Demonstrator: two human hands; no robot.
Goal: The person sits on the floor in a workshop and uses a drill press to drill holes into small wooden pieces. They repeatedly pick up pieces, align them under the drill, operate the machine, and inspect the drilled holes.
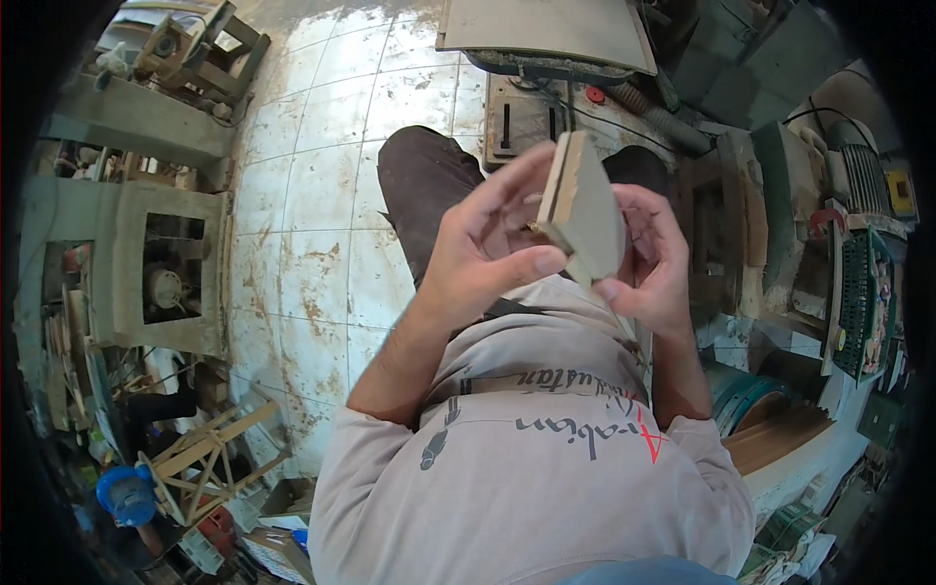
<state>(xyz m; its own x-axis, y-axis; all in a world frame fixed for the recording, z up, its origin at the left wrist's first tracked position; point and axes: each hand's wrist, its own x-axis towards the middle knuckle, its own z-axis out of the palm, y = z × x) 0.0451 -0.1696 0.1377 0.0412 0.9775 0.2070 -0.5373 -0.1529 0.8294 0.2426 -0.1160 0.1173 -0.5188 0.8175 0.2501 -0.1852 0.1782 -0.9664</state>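
Both hands hold a pale, flat wooden piece up in front of my torso, tilted so that one long edge faces up and left. That edge shows a dark line or groove running between two lighter layers. My left hand grips it from the left, with the thumb by its lower corner and the fingers partly hidden behind it. On the other side, my right hand is closed about the right edge, the thumb near the bottom tip. Its fingers are partly hidden by the piece.
Ahead stands a machine with a flat pale table. A slotted base plate lies below it, between my knees. Sawdust-stained tiles cover the floor. Machine frames line the left; a green basket and motor are at right.
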